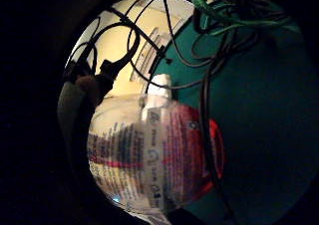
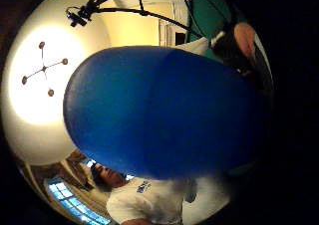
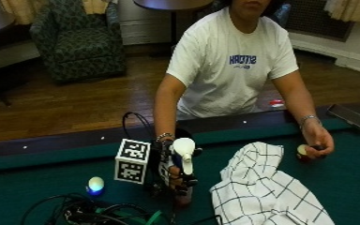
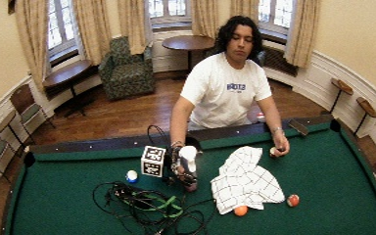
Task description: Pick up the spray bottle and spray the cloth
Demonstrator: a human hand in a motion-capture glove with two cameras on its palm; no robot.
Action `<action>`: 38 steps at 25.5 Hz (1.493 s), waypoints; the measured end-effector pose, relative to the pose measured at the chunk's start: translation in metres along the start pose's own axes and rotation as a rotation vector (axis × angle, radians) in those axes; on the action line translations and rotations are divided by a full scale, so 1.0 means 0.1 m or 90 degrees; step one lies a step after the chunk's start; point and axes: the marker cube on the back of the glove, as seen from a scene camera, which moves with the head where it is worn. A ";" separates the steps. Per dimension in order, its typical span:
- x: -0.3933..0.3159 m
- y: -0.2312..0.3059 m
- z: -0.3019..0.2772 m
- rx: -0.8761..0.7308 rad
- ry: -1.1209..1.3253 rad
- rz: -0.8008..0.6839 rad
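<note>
Gloved hand [image 3: 179, 180] has its fingers wrapped round the bottle [image 3: 183, 164], upright on the table [image 3: 42, 187]; pickup underway, next lift and aim at the cloth [image 3: 261, 187]

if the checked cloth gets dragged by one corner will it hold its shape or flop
Likely flop: the checked cloth lies rumpled in soft folds on the green table. It probably drapes and trails. Being thin-looking, it seems light, and may bunch on the felt.
</note>
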 end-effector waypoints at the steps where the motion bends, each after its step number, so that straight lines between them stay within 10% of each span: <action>1: -0.02 -0.01 0.01 0.004 0.002 -0.006; 11: -0.60 0.08 0.03 0.057 0.021 -0.091; 26: -2.42 0.09 0.03 -0.136 0.040 -0.185; 38: -2.93 -0.16 0.74 -0.351 0.194 -0.042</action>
